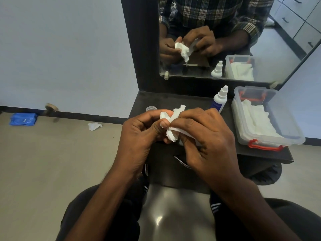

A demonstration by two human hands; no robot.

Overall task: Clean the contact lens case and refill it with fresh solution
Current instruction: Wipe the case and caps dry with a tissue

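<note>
Hidden: you can't make out the lens case; if it is anywhere it is buried in the tissue (171,125) between your hands. A small white edge shows under your right fingers at about 6 o'clock of the wad, too covered to name.
Cut off: your head and upper body are lost above the mirror (225,40) frame; the reflection shows only a plaid shirt and both hands on the wad.
Hard to read: the bottle (219,100) label is blue, its print too small.
Left hand (140,136): fingers curled, thumb tip pressed on the tissue, pinching it from the 9 o'clock side.
Right hand (205,136): fingers curled over the tissue from 3 o'clock, knuckles up, gripping it.
Hands together: both clamp the same crumpled wad, touching each other, held above the front of the shelf (173,100).
Cap (151,108): small clear round piece on the shelf, at 11 o'clock of your left hand, apart from it.
Bottle: upright with white nozzle, at 1 o'clock of your hands, just beside the box.
Box (267,136): clear plastic with red clips, at 3 o'clock, white tissues inside, lid off.
Floor: one crumpled tissue scrap (94,126) at 9 o'clock; a blue packet (23,119) further out the same way, by the wall.
</note>
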